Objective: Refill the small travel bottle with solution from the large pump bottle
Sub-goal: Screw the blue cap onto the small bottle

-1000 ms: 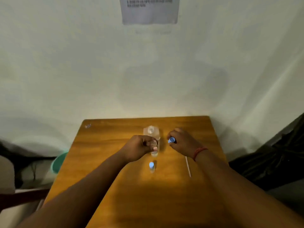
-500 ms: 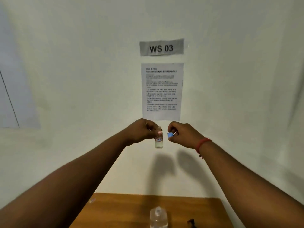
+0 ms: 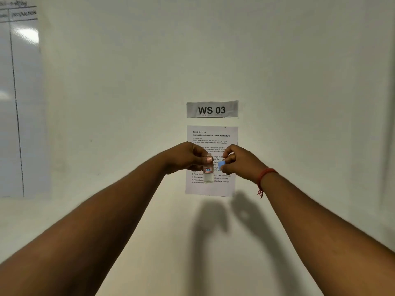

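Observation:
My left hand [image 3: 188,158] holds the small clear travel bottle [image 3: 208,173] upright by its neck, raised in front of the wall. The bottle carries a red and white label, and its top is hidden by my fingers. My right hand [image 3: 239,162] pinches a small blue cap [image 3: 221,164] just to the right of the bottle's neck, close to it. The large bottle and the table are out of view.
A "WS 03" sign [image 3: 212,109] and a printed instruction sheet [image 3: 211,137] hang on the white wall behind my hands. A whiteboard [image 3: 19,103] is at the left. A red thread is tied around my right wrist [image 3: 264,176].
My view has tilted further up, so the table and the large bottle have left the frame. Both hands stay raised, with the bottle and the blue cap still held close together.

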